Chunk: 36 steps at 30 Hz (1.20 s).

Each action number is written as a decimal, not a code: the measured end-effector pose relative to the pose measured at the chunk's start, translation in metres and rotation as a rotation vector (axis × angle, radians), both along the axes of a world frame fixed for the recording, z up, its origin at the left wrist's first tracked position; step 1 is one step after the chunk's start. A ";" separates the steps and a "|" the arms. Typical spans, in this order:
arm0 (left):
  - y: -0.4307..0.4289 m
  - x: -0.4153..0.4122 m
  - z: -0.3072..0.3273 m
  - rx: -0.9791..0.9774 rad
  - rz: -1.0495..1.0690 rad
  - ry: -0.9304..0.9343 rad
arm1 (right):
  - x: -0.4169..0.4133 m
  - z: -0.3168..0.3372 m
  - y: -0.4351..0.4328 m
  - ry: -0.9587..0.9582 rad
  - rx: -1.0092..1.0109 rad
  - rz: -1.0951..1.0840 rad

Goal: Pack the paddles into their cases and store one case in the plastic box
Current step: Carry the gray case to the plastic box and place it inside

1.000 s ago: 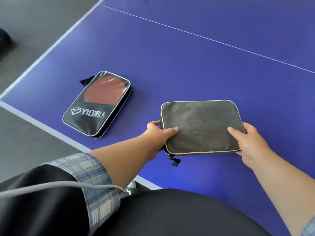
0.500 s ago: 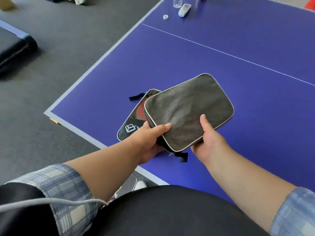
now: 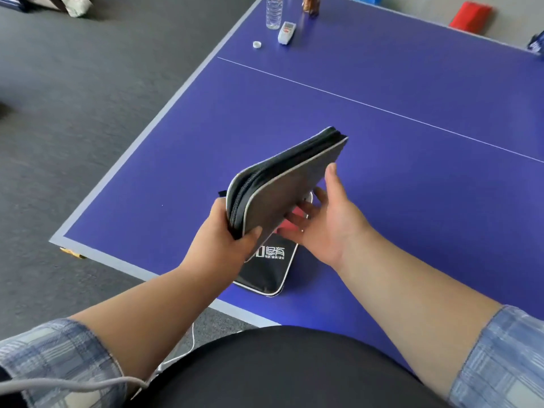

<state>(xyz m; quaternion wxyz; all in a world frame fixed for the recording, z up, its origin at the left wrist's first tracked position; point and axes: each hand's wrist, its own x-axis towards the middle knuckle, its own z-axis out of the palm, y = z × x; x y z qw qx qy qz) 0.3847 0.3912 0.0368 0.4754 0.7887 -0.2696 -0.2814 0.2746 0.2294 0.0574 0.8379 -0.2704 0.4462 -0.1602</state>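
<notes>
A grey zipped paddle case point(image 3: 290, 184) is held tilted on edge in the air above the blue table point(image 3: 382, 172). My left hand point(image 3: 228, 240) grips its near corner. My right hand point(image 3: 326, 219) is under the case's right side, thumb on the upper face and fingers spread beneath. Directly below lies a second, black paddle case point(image 3: 269, 269) with white lettering and a clear window showing a red paddle point(image 3: 287, 223); it rests on the table near the front edge, mostly hidden by my hands. No plastic box is in view.
At the table's far left edge stand a water bottle point(image 3: 273, 11), its loose cap point(image 3: 257, 44), a white remote-like device point(image 3: 286, 32) and a brown bottle point(image 3: 312, 4). Grey carpet point(image 3: 88, 113) lies left of the table. A red item point(image 3: 471, 14) sits beyond the far side.
The grey case was lifted off the table, carried left over the black case and tipped up on edge. My right hand shifted from its far edge to underneath.
</notes>
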 end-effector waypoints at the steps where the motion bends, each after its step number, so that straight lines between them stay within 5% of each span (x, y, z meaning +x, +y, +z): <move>1: 0.003 -0.001 0.000 0.008 -0.071 -0.113 | 0.003 0.007 -0.002 -0.028 0.017 -0.006; 4: 0.011 -0.003 -0.010 -0.121 -0.270 -0.424 | 0.007 0.017 0.001 0.070 0.052 -0.011; 9: 0.017 0.012 -0.026 -0.124 -0.426 -0.612 | -0.001 0.000 0.016 0.248 0.104 -0.133; 13: 0.014 0.021 -0.029 -0.045 -0.307 -0.728 | -0.009 -0.013 0.031 0.167 0.214 -0.271; 15: 0.006 0.027 -0.027 0.079 -0.044 -0.434 | -0.011 -0.015 0.036 0.086 0.233 -0.355; 18: -0.006 0.031 -0.013 0.080 0.205 0.602 | -0.011 -0.015 0.030 0.011 0.237 -0.484; 20: -0.011 0.024 -0.012 0.030 0.150 0.990 | -0.010 -0.016 0.025 -0.023 0.213 -0.513; 22: -0.018 0.012 -0.018 -0.001 0.054 1.005 | -0.009 -0.019 0.027 -0.036 0.183 -0.483; 30: -0.029 0.013 -0.050 -0.158 0.237 1.015 | -0.035 -0.040 0.041 -0.033 0.120 -0.375; 36: -0.023 0.030 -0.052 -0.139 0.232 1.001 | -0.063 -0.042 0.010 0.055 0.128 -0.547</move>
